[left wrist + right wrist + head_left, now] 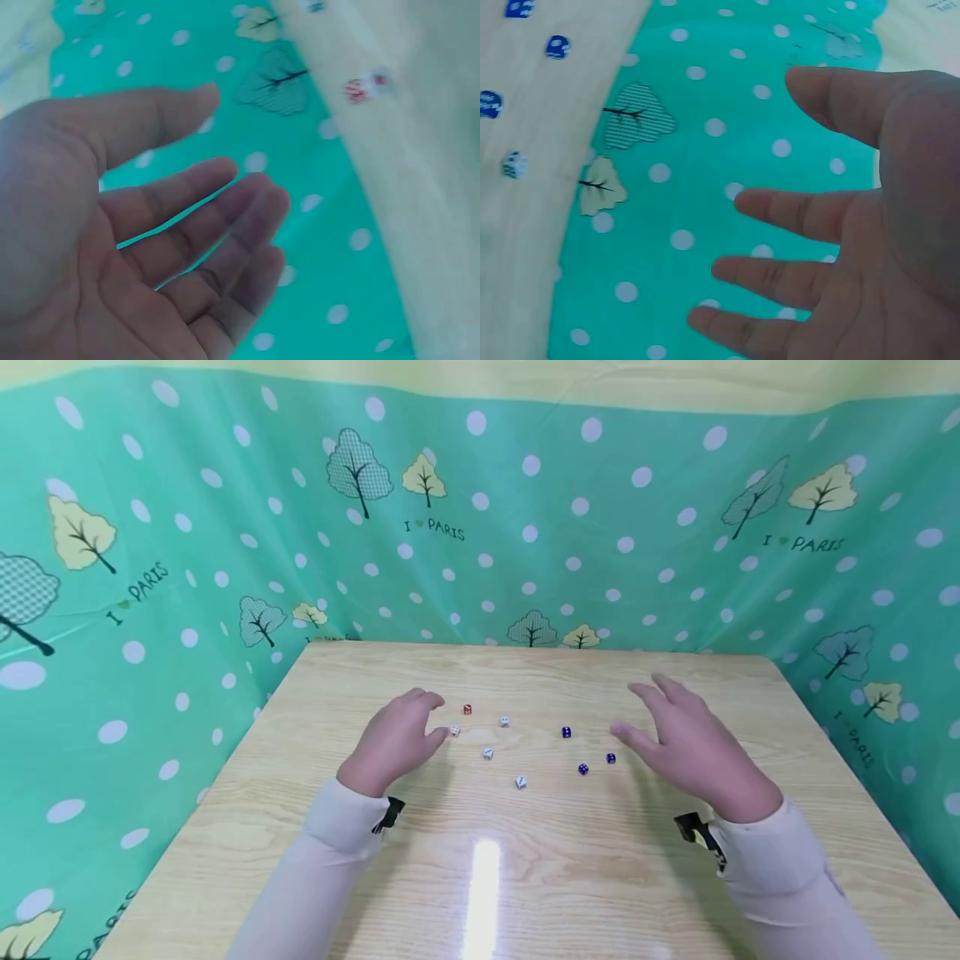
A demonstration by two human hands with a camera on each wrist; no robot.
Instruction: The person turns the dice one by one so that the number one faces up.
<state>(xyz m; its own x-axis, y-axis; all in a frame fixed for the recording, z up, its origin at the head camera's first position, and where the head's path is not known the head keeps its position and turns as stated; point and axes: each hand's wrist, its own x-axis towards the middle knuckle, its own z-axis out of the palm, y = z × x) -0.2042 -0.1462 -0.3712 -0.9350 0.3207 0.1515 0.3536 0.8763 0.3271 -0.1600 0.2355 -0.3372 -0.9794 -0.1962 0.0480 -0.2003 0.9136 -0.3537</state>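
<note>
Several small dice lie scattered on the wooden table. My left hand (399, 737) hovers at their left with relaxed fingers, its thumb close to a white die (455, 732); a red die (468, 710) lies just beyond. In the left wrist view the palm (82, 247) holds nothing. On the right, my right hand (693, 747) is spread and bare, nearest a blue die (611, 758). Two more blue dice (566, 732) lie to its left. Other white dice (488, 753) sit in the middle. In the right wrist view, blue dice (558, 47) appear at the left.
The light wooden table (285, 793) carries a bright strip of reflected light (482, 893) near its front. A green curtain (525, 502) with white dots and printed trees hangs behind it and along both sides. Dark straps (390, 815) show at both wrists.
</note>
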